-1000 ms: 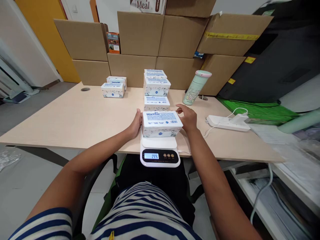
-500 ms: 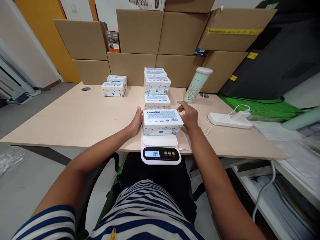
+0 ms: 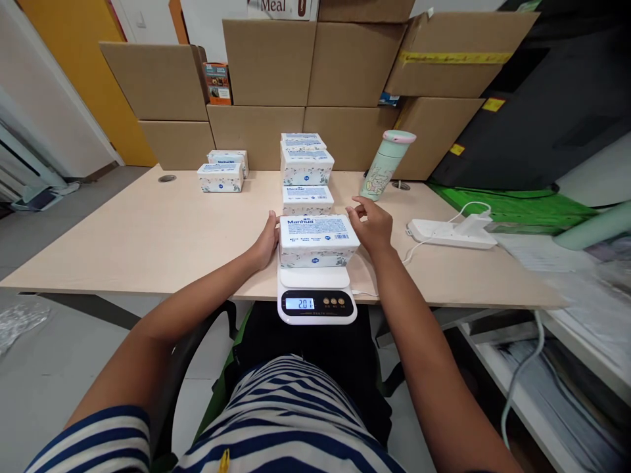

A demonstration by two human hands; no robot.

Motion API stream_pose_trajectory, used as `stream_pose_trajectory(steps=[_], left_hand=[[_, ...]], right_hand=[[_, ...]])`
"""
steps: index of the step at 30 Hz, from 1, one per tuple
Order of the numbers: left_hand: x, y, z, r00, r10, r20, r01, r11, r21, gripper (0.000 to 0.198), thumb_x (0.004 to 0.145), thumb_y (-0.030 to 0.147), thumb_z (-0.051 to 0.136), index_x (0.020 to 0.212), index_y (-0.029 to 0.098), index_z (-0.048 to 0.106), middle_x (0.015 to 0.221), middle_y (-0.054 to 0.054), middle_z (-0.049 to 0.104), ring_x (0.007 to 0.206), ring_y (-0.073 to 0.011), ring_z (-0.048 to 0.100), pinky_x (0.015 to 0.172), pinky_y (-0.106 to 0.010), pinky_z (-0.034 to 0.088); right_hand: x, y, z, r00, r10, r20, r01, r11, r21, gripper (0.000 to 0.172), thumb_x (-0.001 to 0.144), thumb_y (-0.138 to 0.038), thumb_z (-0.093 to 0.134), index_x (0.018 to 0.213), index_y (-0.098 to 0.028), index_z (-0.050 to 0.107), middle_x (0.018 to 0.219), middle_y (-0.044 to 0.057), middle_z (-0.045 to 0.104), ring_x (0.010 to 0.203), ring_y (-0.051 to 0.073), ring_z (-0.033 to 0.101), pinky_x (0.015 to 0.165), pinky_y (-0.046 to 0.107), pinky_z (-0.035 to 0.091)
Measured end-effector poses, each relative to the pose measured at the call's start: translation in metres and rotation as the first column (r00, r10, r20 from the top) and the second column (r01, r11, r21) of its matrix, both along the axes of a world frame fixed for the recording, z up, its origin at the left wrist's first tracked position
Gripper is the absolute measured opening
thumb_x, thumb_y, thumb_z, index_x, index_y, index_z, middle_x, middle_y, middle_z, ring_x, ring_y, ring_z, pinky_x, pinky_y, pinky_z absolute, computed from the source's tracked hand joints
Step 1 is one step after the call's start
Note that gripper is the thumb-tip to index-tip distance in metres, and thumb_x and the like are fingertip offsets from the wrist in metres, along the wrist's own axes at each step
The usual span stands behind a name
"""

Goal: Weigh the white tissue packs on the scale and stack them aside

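Note:
A white tissue pack with blue print (image 3: 319,240) lies on a white kitchen scale (image 3: 315,279) at the desk's front edge; the lit display reads 2.01. My left hand (image 3: 265,243) is at the left side of pack and scale, fingers stretched and near the pack's edge, not wrapped round it. Just off the pack's right back corner, my right hand (image 3: 373,225) has its fingers bent and slightly apart, with nothing visible between them. Behind the scale sits another tissue pack (image 3: 307,200), with a stack of packs (image 3: 306,167) beyond it.
Two tissue packs (image 3: 220,178) sit at the left back of the desk (image 3: 148,243). A mint bottle (image 3: 387,164) stands beyond my right hand. To the right lies a white power strip (image 3: 451,233) with its cable. Cardboard boxes (image 3: 256,135) line the back edge.
The scale's display has gone from 1.04 to 2.01. My right hand has drawn slightly back from the pack's corner, its fingers more bent. My left hand is nearly unchanged.

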State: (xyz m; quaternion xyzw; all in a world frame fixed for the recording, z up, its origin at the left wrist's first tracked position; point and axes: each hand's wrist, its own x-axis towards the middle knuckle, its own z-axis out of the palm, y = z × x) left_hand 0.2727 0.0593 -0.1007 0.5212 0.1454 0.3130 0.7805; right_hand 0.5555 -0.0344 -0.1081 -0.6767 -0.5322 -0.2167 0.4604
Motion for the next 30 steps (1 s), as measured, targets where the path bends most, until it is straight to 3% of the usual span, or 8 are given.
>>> stream_pose_trajectory(steps=[4,30], left_hand=[[0.0006,0.0009,-0.0002,0.998,0.034,-0.056,-0.032,0.999,0.032,0.079,0.104,0.085,0.045,0.15,0.027,0.071,0.146,-0.012,0.08,0.155,-0.0394,0.062,0.138,-0.06,0.035],[-0.0018,0.0012,0.0022,0.998,0.021,-0.063,-0.016,0.997,0.081,0.084,0.102,0.087,0.043,0.152,0.027,0.072,0.149,-0.011,0.078,0.157,-0.0408,0.059,0.138,-0.059,0.033]], right_hand=[[0.0028,0.0014,-0.0014,0.999,-0.049,0.012,0.048,0.998,0.026,0.03,0.097,-0.035,0.061,0.117,-0.023,0.08,0.089,0.007,0.085,0.08,0.027,0.078,0.08,0.04,0.061],[-0.0016,0.0015,0.0012,0.997,-0.035,-0.075,0.034,0.999,-0.003,0.027,0.095,-0.033,0.063,0.114,-0.023,0.079,0.086,0.007,0.084,0.081,0.028,0.079,0.084,0.042,0.061]])
